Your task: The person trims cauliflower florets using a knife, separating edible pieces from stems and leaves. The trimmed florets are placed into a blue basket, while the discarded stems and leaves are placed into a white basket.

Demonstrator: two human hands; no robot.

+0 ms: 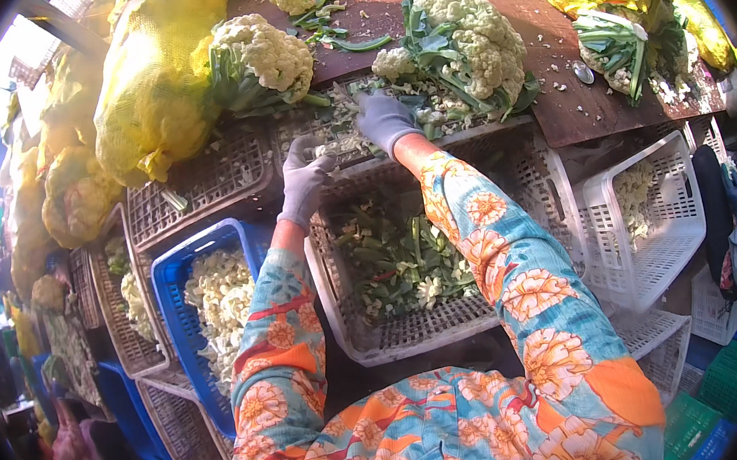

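Both of my hands wear grey gloves. My left hand [305,176] is at the front edge of a trimmings-strewn plastic crate surface, thumb and fingers apart, near small cauliflower crumbs [333,148]. Palm down, my right hand [386,118] reaches over the same surface. A narrow greyish edge shows by its fingertips; whether it is a knife blade is unclear. To its right rests a large cauliflower head [479,36] with green leaves, beside a loose floret [394,63]. Another cauliflower [265,57] lies to the left. Below my hands, a white plastic crate [418,331] holds cut leaves and stems [411,259].
A blue crate [164,283] of florets [218,291] stands left. A tilted white crate [670,254] with florets is at right. Yellow mesh sacks [158,84] flank the brown board [569,97], which bears a metal spoon-like object [583,72]. People are partly visible at both sides.
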